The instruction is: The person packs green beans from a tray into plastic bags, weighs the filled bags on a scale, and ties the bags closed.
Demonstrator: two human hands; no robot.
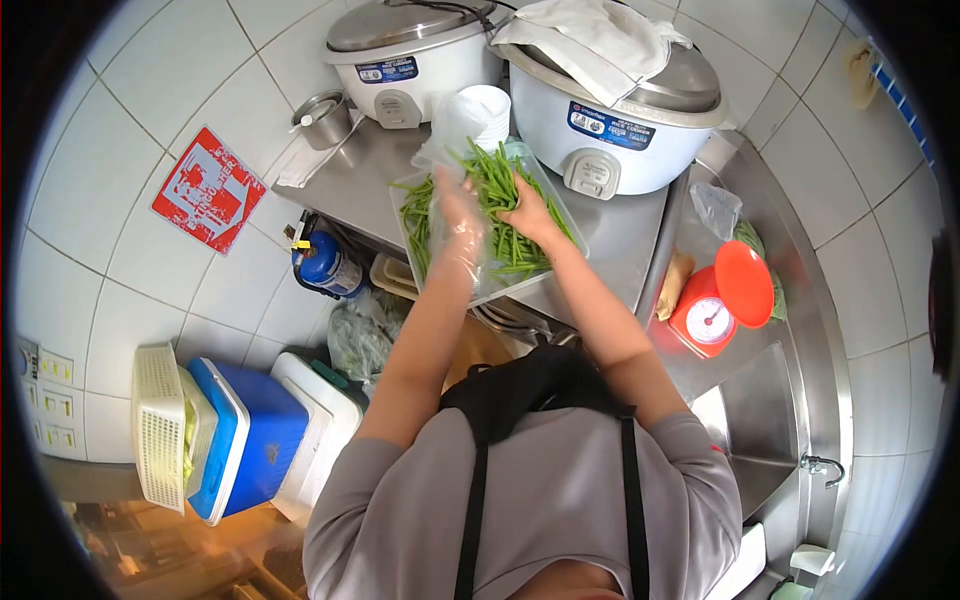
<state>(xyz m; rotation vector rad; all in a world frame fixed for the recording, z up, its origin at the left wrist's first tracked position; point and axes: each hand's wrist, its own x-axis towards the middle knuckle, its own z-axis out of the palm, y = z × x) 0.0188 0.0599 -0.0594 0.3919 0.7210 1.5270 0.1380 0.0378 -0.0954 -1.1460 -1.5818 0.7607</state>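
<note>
Cut green beans (503, 205) fill a clear plastic container (572, 222) on the steel counter. My left hand (460, 208), in a clear plastic glove, is down among the beans on the left side; its fingers are blurred, so I cannot make out their closure. My right hand (530, 212), which looks bare, reaches into the beans on the right, its fingers curled round some of them. Just behind the container stands a stack of white plastic tubs (484, 112) beside a crumpled clear bag.
Two large rice cookers (420, 70) (612, 135) stand behind; a white cloth (605, 45) covers part of the right one. A red kitchen scale (706, 318) sits by the sink (765, 410). A metal pot (325, 122), blue extinguisher (328, 262) and cool box (255, 430) are leftward.
</note>
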